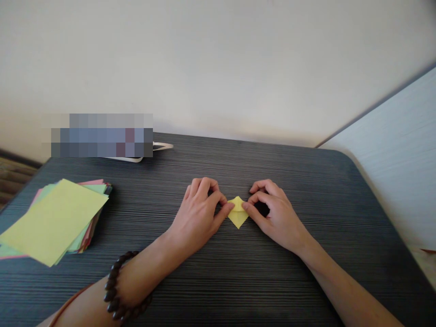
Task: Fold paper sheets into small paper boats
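A small folded piece of yellow paper (238,218), diamond-shaped with its top part folded over, is between my two hands just above or on the dark table. My left hand (200,209) pinches its left corner between thumb and index finger. Its right corner is pinched the same way by my right hand (275,211), whose other fingers curl above. The thumbs lie on the front of the paper, and the fingertips behind it are partly hidden.
On the left of the dark wood-grain table (218,286) lies a stack of coloured paper (54,222), yellow on top. Behind it, a blurred-out object (102,141) stands near the wall, a white loop (163,146) beside it. A pale panel (402,150) borders the right edge.
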A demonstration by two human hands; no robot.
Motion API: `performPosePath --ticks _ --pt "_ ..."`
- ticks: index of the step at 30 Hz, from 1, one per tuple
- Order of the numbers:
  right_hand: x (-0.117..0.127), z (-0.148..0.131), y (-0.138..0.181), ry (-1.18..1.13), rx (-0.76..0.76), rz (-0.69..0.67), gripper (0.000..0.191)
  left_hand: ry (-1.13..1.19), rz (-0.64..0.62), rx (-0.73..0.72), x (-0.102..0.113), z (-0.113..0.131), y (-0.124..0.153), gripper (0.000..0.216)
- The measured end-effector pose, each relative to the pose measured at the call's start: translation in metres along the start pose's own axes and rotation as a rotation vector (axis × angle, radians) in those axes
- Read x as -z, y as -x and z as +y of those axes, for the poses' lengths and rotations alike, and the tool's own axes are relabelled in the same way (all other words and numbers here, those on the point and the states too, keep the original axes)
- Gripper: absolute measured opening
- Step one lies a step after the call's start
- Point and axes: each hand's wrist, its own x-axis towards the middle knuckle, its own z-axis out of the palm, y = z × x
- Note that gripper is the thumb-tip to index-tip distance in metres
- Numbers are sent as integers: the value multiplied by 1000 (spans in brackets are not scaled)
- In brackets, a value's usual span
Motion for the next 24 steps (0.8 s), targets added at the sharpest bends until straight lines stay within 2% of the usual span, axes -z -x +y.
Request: performPosePath --ticks 7,15,24 --pt "-2 -1 0 -18 -31 34 17 30 13 7 0 0 -1 20" --pt "-3 2 0 -13 36 26 21 4 14 -10 3 2 -1 21" --pt "-4 -1 -1 19 -18 41 22 27 33 -6 1 2 -1 20"
